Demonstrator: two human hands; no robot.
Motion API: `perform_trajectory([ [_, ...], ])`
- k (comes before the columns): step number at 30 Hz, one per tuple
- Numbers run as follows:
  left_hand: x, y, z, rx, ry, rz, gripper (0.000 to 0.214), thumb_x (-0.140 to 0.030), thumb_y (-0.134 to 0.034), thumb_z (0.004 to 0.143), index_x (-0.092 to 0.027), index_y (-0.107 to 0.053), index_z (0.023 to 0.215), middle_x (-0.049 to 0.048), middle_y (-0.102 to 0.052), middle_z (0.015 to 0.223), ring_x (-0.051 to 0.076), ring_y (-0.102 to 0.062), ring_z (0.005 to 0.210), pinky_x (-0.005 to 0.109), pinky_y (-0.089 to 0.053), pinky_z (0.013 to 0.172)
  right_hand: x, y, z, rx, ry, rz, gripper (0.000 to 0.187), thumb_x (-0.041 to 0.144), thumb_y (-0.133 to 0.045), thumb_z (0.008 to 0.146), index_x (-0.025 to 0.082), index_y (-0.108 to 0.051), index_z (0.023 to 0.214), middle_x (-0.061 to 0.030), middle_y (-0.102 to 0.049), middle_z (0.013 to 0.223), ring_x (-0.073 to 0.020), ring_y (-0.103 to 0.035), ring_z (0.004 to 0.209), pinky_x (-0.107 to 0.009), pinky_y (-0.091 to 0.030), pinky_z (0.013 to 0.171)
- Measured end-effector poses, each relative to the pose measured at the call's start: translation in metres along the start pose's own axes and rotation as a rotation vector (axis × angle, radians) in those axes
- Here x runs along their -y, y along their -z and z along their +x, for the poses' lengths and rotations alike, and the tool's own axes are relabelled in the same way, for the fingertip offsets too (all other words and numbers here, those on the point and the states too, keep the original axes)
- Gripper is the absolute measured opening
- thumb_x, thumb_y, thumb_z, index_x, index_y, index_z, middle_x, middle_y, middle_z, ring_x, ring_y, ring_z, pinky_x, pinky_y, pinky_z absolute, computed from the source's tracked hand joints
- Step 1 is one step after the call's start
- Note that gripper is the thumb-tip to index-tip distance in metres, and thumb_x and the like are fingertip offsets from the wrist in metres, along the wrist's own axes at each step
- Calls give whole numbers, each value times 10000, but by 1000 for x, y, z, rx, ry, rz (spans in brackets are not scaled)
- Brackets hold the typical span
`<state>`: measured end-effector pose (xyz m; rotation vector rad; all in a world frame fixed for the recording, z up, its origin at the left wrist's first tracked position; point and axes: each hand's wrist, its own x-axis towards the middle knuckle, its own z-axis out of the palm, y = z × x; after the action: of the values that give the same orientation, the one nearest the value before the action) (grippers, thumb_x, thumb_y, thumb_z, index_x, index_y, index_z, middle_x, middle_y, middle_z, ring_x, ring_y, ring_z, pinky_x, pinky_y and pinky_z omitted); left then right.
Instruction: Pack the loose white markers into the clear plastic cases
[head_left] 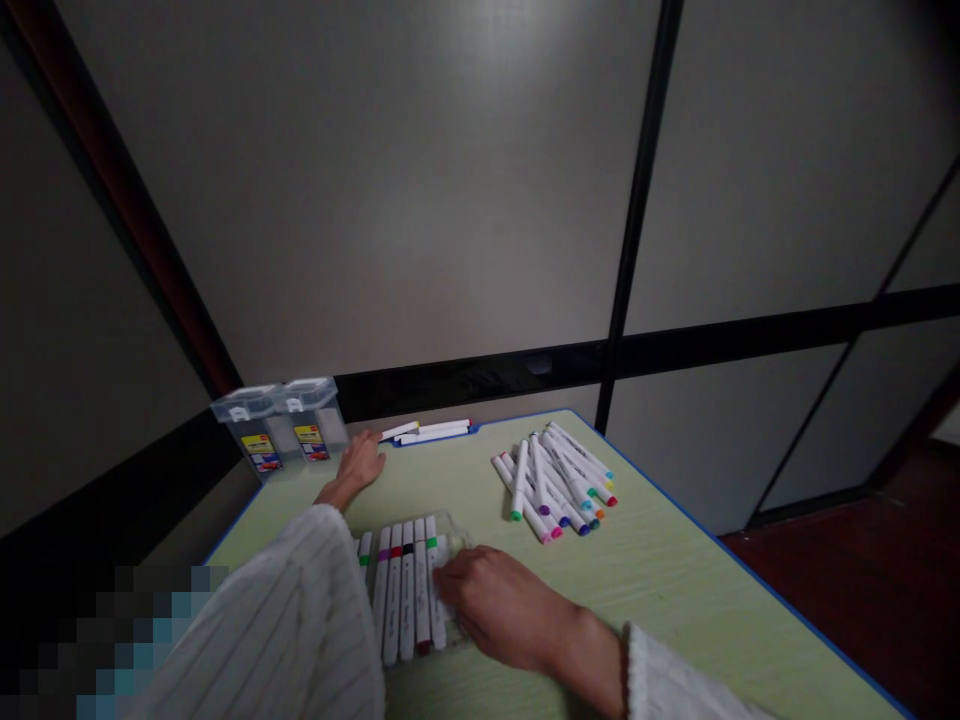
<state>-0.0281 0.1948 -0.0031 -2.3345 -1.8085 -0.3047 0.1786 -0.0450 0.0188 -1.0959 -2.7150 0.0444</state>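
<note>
My left hand (362,460) reaches to the far side of the table, its fingers closed at the near end of a white marker (401,431) with a yellow band. That marker slants beside other white markers (435,432) lying in a blue-edged holder. Closer to me, a clear plastic case (459,655) holds a row of white markers (407,600) with green, purple, red and black bands. Over the right end of this row is my right hand (502,605), its fingers curled together. What they grip is hidden and slightly blurred.
A loose pile of white markers (559,480) with coloured ends lies on the right of the pale green table (637,600). Two clear lidded boxes (281,430) with yellow labels stand at the back left. Grey wall panels (412,200) rise behind the table.
</note>
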Motion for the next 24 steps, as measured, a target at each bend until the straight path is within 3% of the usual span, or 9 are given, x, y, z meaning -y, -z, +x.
perform_trajectory([
  [11,-7,-7,19,-32,4,108,334,-107,-363,765,-110,-525,1058,148,-513,1089,266,-475,1027,374,-376,868,0,-2,1,-16,1,-17,143,99,-461,742,128,-586,805,-63,-629,807,-168,-554,752,-255,-394,702],
  [24,-9,-4,12,4,-43,133,314,-100,-308,811,-146,-602,914,149,-539,1027,264,-510,981,382,-403,817,0,-1,1,-23,-1,-2,145,91,-455,753,128,-588,796,-58,-625,794,-167,-558,744,-250,-391,705],
])
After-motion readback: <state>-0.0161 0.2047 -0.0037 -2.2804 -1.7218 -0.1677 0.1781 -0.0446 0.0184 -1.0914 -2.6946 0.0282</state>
